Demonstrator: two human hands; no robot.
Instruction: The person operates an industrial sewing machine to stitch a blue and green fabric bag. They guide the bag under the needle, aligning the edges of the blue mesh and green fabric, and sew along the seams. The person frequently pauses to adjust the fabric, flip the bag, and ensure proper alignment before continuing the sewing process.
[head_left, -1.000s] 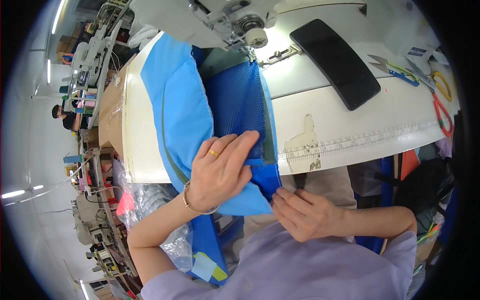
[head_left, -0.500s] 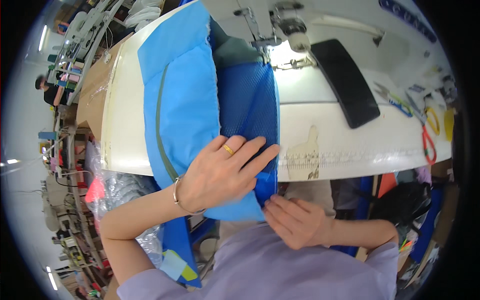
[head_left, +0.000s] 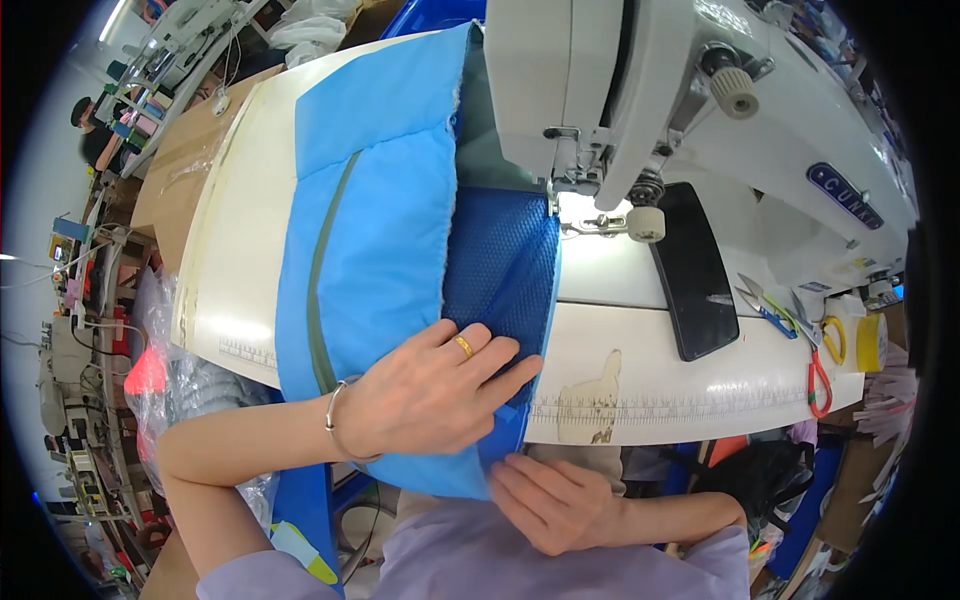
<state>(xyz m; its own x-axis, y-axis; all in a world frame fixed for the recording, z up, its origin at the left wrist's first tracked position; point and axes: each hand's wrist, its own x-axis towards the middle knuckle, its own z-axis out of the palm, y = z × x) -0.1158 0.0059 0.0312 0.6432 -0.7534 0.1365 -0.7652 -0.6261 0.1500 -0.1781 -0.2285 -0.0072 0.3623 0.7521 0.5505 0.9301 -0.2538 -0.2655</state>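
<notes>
A light-blue fabric piece with a dark green stripe lies across the machine bed, its cut edge frayed. Beside that edge is a panel of dark blue mesh, its right border running up to the presser foot of a white sewing machine. My left hand, wearing a ring and bracelet, rests on the fabric and mesh with fingers stretched apart. Near the table's front edge, my right hand pinches the lower corner of the blue fabric; its fingertips partly hide the hold.
A black slab like a phone lies right of the needle. Further right are small snips, red-handled scissors and a yellow roll. A ruler strip runs along the front edge. Cardboard lies at left.
The view has tilted up, so more of the sewing machine shows and everything sits lower in the picture. Both hands keep about the same places on the fabric.
</notes>
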